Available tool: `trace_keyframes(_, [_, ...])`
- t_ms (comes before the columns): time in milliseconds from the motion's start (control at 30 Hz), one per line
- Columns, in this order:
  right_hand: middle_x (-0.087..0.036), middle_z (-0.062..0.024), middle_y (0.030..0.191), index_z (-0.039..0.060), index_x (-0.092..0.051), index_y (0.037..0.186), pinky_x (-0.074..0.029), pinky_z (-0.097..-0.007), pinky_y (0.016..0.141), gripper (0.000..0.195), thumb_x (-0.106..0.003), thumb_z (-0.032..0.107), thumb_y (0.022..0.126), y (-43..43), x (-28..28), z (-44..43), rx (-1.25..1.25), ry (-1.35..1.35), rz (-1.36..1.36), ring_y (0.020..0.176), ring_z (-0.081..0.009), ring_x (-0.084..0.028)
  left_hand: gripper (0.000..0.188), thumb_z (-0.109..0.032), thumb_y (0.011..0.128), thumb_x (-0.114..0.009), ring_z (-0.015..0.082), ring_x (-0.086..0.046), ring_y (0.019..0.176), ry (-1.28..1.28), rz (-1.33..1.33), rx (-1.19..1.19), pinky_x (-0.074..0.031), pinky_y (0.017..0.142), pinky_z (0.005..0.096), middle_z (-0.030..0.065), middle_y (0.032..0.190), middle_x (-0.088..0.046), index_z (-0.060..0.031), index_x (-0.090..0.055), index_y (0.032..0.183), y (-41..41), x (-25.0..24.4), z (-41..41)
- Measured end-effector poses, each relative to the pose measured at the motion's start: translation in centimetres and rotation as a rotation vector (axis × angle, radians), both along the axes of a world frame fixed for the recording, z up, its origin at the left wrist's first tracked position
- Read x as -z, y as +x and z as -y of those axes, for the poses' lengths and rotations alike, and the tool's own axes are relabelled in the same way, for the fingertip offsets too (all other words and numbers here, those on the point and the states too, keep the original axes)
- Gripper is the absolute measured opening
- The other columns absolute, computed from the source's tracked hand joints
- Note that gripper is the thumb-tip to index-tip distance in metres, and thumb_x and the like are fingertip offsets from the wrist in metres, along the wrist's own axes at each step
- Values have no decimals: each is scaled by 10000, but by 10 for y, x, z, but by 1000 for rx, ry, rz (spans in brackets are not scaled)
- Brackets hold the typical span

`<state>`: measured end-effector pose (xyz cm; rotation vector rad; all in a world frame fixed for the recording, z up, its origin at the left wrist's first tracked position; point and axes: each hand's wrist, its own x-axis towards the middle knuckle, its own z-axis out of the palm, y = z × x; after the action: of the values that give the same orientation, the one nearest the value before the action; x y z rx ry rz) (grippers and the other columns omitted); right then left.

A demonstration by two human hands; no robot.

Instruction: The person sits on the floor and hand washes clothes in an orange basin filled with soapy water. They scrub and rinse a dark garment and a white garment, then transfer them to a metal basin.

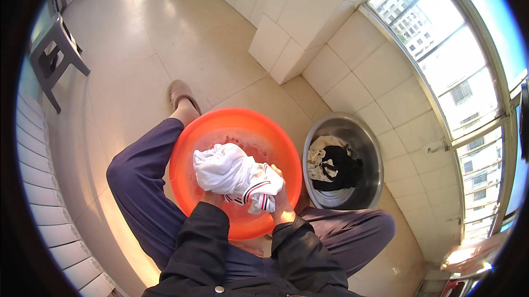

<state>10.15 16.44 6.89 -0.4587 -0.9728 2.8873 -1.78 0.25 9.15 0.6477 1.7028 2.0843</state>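
Note:
A bunched white garment (225,166) with red and black striped trim is held over an orange plastic basin (292,154). My left hand (213,198) supports it from below on the left, its fingers hidden under the cloth. On the other side my right hand (282,197) grips the striped end, fingertips showing at the garment's edge. Soapy water with foam (252,142) fills the bottom of the basin, which sits between my legs.
Right of the basin stands a metal basin (368,148) holding black cloth (337,164) and cream cloth (326,144). A tiled wall (372,86) with a window (450,57) rises beyond it. A grey plastic stool (62,55) stands at far left on the tiled floor (124,73).

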Motion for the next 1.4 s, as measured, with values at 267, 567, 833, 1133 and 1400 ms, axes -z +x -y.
trace_keyframes(267, [-692, -93, 1159, 52, -616, 1243, -552, -362, 929, 524, -491, 540, 1098, 3, 33, -36, -41, -293, -20, 1063, -203, -662, 649, -332, 823, -838, 421, -553, 1320, -146, -84, -162, -448, 1136, 471, 246, 1385, -568, -58, -623, 1371, 41, 29, -30])
trace_keyframes(567, [-683, -75, 1104, 58, -622, 1168, -539, -347, 870, 442, -526, 484, 1098, 21, 83, 9, 281, 269, 168, 1005, -160, -635, 632, -400, 791, -880, 423, -604, 1173, -467, -365, -483, -474, 1015, 523, 214, 1260, -624, -44, -634, 1252, 74, 23, -40])
trace_keyframes(833, [-639, -119, 864, 44, -543, 910, -506, -410, 721, 296, -664, 292, 1016, -8, 62, 35, 209, 1093, 325, 811, -228, -625, 190, -222, 953, -733, 185, -670, 753, 136, 820, -387, -554, 695, 376, 60, 932, -730, -74, -714, 1070, 45, 126, -30])
trace_keyframes(1133, [-667, -154, 1015, 77, -639, 1096, -545, -453, 830, 315, -765, 259, 872, 5, 16, 21, 116, 1420, 464, 937, -334, -693, 180, -205, 1003, -699, 196, -715, 864, 241, 917, -378, -582, 741, 366, 78, 991, -745, -50, -707, 1093, 17, 122, -10])
trace_keyframes(1400, [-442, -277, 1526, 102, -560, 1385, -453, -547, 1122, 726, -857, 229, 734, 26, 60, 14, -383, 1748, 372, 1416, -538, -422, 482, -190, 875, -711, 392, -502, 1415, -924, -10, -576, -357, 1184, 553, 221, 1512, -563, -78, -684, 1343, 32, 107, -11])
